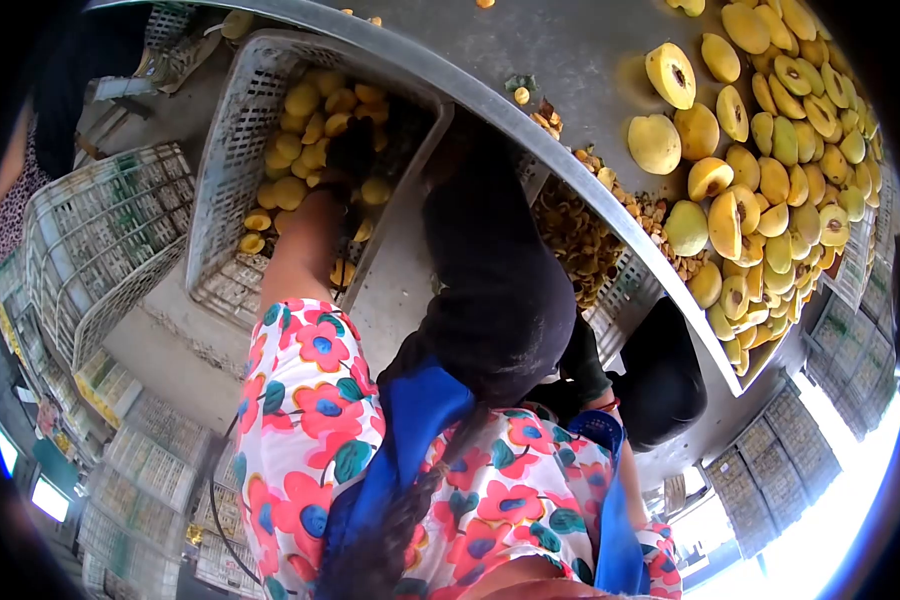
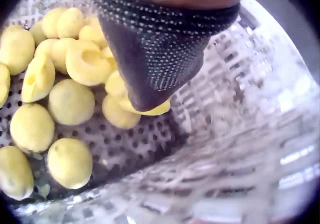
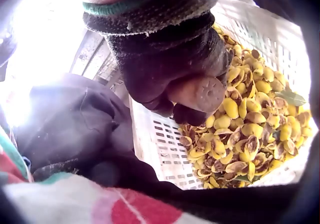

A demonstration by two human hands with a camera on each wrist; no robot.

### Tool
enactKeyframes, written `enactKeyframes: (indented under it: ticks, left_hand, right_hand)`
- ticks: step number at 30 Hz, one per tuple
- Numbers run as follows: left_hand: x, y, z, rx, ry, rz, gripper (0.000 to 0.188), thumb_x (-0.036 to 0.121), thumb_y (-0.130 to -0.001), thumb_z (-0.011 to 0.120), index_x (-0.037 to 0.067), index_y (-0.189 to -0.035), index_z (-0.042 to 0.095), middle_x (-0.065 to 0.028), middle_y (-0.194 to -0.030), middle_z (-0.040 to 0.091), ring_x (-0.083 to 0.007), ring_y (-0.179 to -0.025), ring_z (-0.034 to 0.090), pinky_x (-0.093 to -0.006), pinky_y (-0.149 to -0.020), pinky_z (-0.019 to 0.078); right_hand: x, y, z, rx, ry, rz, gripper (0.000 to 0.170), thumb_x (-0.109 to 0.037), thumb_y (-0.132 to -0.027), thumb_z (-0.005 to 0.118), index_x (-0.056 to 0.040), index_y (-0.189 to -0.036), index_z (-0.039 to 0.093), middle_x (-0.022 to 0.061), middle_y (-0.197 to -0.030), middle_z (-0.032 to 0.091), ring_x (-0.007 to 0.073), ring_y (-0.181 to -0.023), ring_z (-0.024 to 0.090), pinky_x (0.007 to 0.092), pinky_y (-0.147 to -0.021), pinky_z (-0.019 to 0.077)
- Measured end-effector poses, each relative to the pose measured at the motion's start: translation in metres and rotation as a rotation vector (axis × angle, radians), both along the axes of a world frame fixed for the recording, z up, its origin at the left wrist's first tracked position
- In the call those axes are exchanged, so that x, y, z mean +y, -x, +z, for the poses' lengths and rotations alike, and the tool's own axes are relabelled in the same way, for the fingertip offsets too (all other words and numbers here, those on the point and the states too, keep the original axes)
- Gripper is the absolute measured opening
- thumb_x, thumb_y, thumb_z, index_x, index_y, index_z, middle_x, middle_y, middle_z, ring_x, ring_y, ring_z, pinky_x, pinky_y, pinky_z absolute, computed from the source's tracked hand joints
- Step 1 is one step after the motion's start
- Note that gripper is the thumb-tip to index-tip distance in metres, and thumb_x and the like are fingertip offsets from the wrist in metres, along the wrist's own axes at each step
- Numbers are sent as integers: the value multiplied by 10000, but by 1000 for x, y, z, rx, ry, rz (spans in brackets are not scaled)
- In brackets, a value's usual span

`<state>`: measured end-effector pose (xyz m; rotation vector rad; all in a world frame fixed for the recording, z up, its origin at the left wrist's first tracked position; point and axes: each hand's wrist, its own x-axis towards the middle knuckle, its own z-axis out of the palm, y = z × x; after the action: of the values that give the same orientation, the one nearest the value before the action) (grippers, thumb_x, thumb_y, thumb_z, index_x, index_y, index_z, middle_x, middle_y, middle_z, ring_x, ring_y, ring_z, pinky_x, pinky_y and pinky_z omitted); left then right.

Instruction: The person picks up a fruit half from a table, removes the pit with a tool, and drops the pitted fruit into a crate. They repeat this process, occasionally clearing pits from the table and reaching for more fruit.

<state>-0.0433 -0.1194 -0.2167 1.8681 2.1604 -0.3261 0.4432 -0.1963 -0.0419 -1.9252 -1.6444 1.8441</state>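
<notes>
My left hand (image 1: 350, 150), in a dark glove with white dots, reaches down into a grey plastic crate (image 1: 232, 130) of yellow stone fruits (image 1: 300, 100). In the left wrist view the gloved hand (image 2: 160, 54) is at the fruit, with a yellow piece (image 2: 159, 109) right at its lower edge. Its fingers are mostly hidden. My right hand (image 3: 170, 59), also in a dark glove, grips a rounded, tan-brown handle (image 3: 202, 95); the rest of that tool is hidden. Below this hand stands a white crate (image 3: 155, 139) holding pits and yellow scraps (image 3: 240, 129).
A metal table (image 1: 560, 60) curves across the front, with many halved yellow fruits (image 1: 760, 190) heaped at its right. Empty-looking crates (image 1: 110, 230) stand at the left. My dark-clothed knee (image 1: 500, 310) lies between the fruit crate and the scrap crate. Another person's sleeve (image 1: 30, 190) shows far left.
</notes>
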Motion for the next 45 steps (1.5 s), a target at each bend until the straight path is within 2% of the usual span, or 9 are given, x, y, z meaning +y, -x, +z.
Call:
enactKeyframes:
  ticks: [13,17,19,21,24,28,34,38,45]
  left_hand:
    - [-45,-5,-15,-558,273,89,322,201,-880,513,51,-1165,527,-164,-1103,592,-326,-1004,577,-377,-807,491]
    - [-18,0,-10,-216,244,-27,254,216,-901,504,47,-1072,585,-168,-1059,607,-337,-978,576,-388,-812,484]
    - [-2,30,-16,-221,-431,136,353,305,-903,499,41,-1123,582,-189,-1071,611,-334,-989,589,-422,-815,477]
    - [27,1,91,-316,-781,296,282,265,-907,526,39,-1048,618,-176,-997,637,-328,-922,613,-401,-792,492]
    - [71,-33,200,-454,-1161,40,218,210,-890,572,38,-1009,634,-154,-951,650,-319,-885,627,-382,-787,501]
    - [152,-109,212,-634,-1059,-252,198,174,-857,617,39,-1001,635,-154,-970,660,-327,-925,625,-388,-806,503]
    - [280,-191,189,-720,-386,14,503,345,-800,670,30,-1176,556,-177,-1120,624,-324,-1078,576,-395,-909,456]
    - [304,-182,175,-782,-71,-222,712,413,-732,712,10,-1272,480,-195,-1221,569,-297,-1159,534,-375,-960,422]
    - [259,-173,210,-1060,-329,-194,472,260,-768,728,32,-1136,541,-77,-1034,630,-160,-905,596,-277,-783,490]
  right_hand:
    - [-2,-1,-11,-3,-103,84,164,-180,-933,521,-50,-1032,527,30,-627,540,108,-460,503,265,-403,388]
    - [1,-2,-53,-40,-168,100,157,-179,-911,561,-76,-1029,552,37,-742,569,130,-607,538,284,-509,428]
    - [-6,-7,-83,63,-330,149,120,-171,-923,541,-71,-989,553,25,-684,554,127,-543,519,282,-458,403]
    - [-11,-5,-99,163,-450,172,102,-162,-935,520,-66,-949,553,12,-626,539,124,-479,499,281,-408,377]
    - [11,41,-56,36,-478,245,158,-164,-842,595,-75,-965,551,122,-782,554,278,-634,578,386,-535,460]
    - [37,46,-18,-27,-569,227,203,-164,-801,632,-74,-958,540,201,-864,563,385,-680,605,457,-566,491]
    - [55,52,2,-29,-599,71,256,-157,-796,643,6,-938,505,234,-722,583,413,-658,598,448,-549,471]
    - [57,60,12,-42,-649,9,279,-158,-781,656,10,-940,500,235,-700,587,425,-661,597,454,-549,461]
    - [81,71,45,89,-634,-149,250,-192,-818,645,-19,-955,527,181,-726,600,328,-644,601,396,-597,478]
